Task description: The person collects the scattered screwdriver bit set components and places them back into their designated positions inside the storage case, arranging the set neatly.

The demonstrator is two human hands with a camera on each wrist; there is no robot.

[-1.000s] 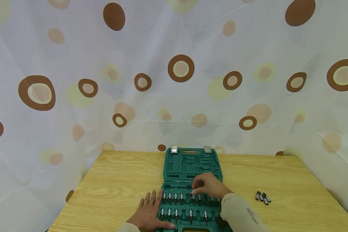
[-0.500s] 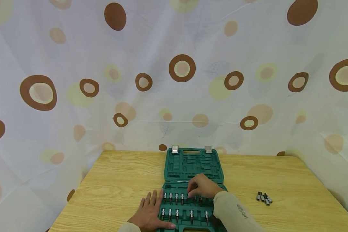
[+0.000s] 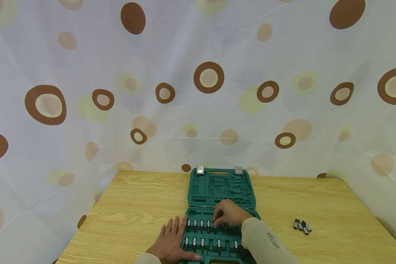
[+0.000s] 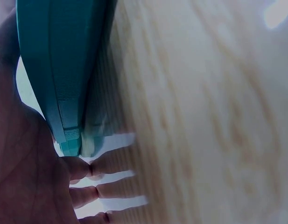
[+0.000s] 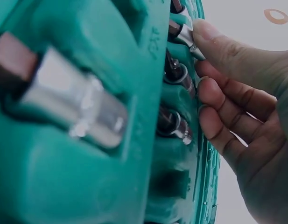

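Observation:
A green socket case (image 3: 198, 236) lies unfolded on the table, with several chrome bit sockets (image 3: 219, 245) in its lower half. My left hand (image 3: 169, 244) rests at the left edge, fingers spread and thumb over the front corner. In the left wrist view, the case's side wall (image 4: 64, 70) stands beside my palm. My right hand (image 3: 230, 213) is over the upper row, pinching a bit socket (image 5: 186, 38) at its chrome end between thumb and index finger. That socket lies in or against its slot. Below my fingertips, more bit sockets (image 5: 179, 128) sit in neighbouring slots.
Several loose bit sockets (image 3: 301, 226) lie grouped on the wooden table (image 3: 145, 198), right of the case. The case's lid (image 3: 222, 187) lies back toward the wall, its two metal latches at the far edge. A spotted curtain (image 3: 171, 121) hangs behind the table.
My right hand has moved left and lower along the upper row, bringing the bit socket, earlier tilted above the slots, down to a slot. My left hand stays at the case's edge.

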